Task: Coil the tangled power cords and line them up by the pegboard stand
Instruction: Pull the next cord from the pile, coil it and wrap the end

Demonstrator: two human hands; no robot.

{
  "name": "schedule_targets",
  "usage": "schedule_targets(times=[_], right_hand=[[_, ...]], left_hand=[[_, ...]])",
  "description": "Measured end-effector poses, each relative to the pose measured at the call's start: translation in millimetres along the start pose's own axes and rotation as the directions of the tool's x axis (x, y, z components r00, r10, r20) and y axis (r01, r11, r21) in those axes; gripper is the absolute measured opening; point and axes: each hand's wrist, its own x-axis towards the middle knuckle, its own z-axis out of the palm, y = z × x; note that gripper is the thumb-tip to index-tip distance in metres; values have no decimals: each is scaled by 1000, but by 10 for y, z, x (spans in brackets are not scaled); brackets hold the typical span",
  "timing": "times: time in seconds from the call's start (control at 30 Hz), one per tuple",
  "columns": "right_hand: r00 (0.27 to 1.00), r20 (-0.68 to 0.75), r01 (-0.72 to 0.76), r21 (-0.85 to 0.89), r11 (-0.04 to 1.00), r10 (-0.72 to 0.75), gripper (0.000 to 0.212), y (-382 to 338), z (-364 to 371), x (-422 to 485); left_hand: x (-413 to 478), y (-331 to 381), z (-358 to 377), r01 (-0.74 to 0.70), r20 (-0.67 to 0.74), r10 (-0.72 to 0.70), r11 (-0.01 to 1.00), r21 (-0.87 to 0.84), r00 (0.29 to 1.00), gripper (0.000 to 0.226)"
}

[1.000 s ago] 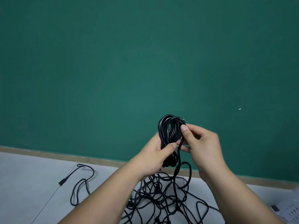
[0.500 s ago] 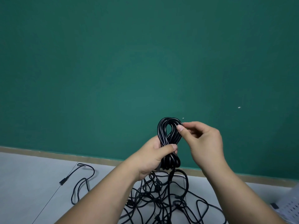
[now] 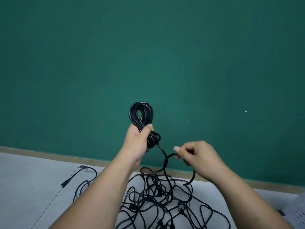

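Note:
My left hand grips a black cord coil held upright in front of the green wall, loops sticking out above and below the fist. From the coil's lower end a loose strand curves down and right. My right hand pinches that strand, lower and to the right of the coil. Below both hands a tangled pile of black cords lies on the white floor. At the far lower right a corner of the white pegboard stand shows.
A separate black cord with a plug end lies on the floor at the left. A tan baseboard runs along the foot of the green wall. A floor seam runs diagonally at the left.
My right hand has left the top of the coil and dropped down to the right, pulling out a loose strand. My left hand has lifted the coil slightly.

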Motion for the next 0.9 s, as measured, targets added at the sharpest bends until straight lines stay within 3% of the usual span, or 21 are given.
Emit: schedule_targets(times=[0.13, 0.23, 0.3, 0.37, 0.5, 0.67, 0.8, 0.9], right_hand=[[977, -144, -186, -244, 952, 154, 39, 207, -199, 77], [934, -253, -342, -415, 843, 254, 40, 416, -258, 171], [924, -256, -378, -487, 787, 284, 41, 471, -206, 198], [936, -177, -351, -494, 795, 304, 32, 442, -102, 200], [969, 81, -193, -348, 918, 234, 17, 280, 124, 138], [950, 309, -42, -49, 998, 55, 37, 78, 442, 90], [939, 344, -26, 57, 998, 5, 12, 70, 629, 101], [957, 286, -94, 167, 981, 43, 18, 99, 570, 129]], left_hand=[[190, -22, -272, -63, -211, 63, 998, 7, 976, 4], [260, -19, -415, -106, -338, 93, 994, -18, 937, 22], [281, -23, -449, -122, -363, 102, 992, -32, 926, 25], [276, -24, -432, -118, -344, 94, 992, -48, 934, 21], [152, 16, -239, -72, -258, 49, 994, -81, 965, 6], [-9, 57, 51, -45, -163, 15, 982, -182, 987, 17], [-66, 86, 123, -56, -123, 29, 973, -224, 992, 15], [7, 108, 6, -47, -180, 8, 976, -214, 984, 8]])
